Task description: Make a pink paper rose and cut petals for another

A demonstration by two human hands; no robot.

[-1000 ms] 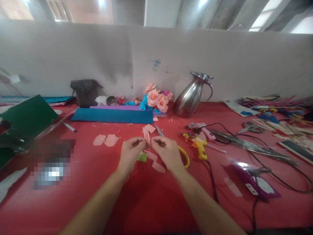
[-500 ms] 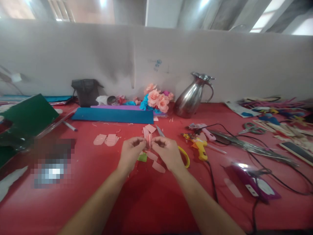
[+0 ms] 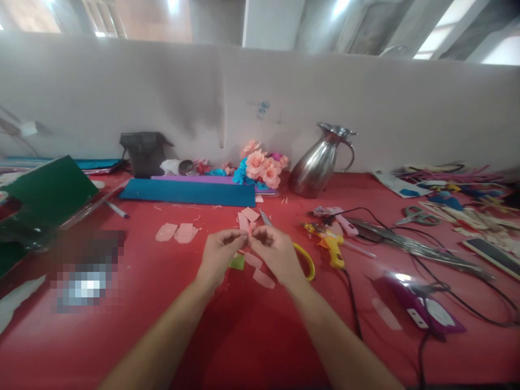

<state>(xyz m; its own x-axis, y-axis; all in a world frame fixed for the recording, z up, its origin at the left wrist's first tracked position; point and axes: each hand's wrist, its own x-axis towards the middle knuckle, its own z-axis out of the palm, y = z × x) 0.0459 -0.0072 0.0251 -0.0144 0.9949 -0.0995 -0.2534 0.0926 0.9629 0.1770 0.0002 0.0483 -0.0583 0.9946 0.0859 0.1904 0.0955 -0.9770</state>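
My left hand [image 3: 219, 254] and my right hand [image 3: 274, 252] meet over the middle of the red table [image 3: 252, 336], fingertips pinched together on a small pink paper petal [image 3: 248, 232]. Loose pink petal pieces [image 3: 262, 278] lie under and around the hands, with two more cut petals [image 3: 179, 232] to the left. A green scrap [image 3: 236, 262] sits below my left hand. Yellow-handled scissors [image 3: 305, 259] lie just right of my right hand, their blades partly hidden behind it.
Paper roses [image 3: 260, 167], a steel jug [image 3: 319, 162], blue and purple paper sheets [image 3: 189, 190] and a dark pouch [image 3: 143, 154] line the back wall. Glue guns [image 3: 331, 241], cables, wires [image 3: 410, 244], green scissors [image 3: 418, 214] and a purple packet [image 3: 422, 309] crowd the right. Green card [image 3: 44, 192] left.
My fingertips have drawn closer together on the petal, which now shows less between them. The hands stay in the same spot; the view shifted slightly.
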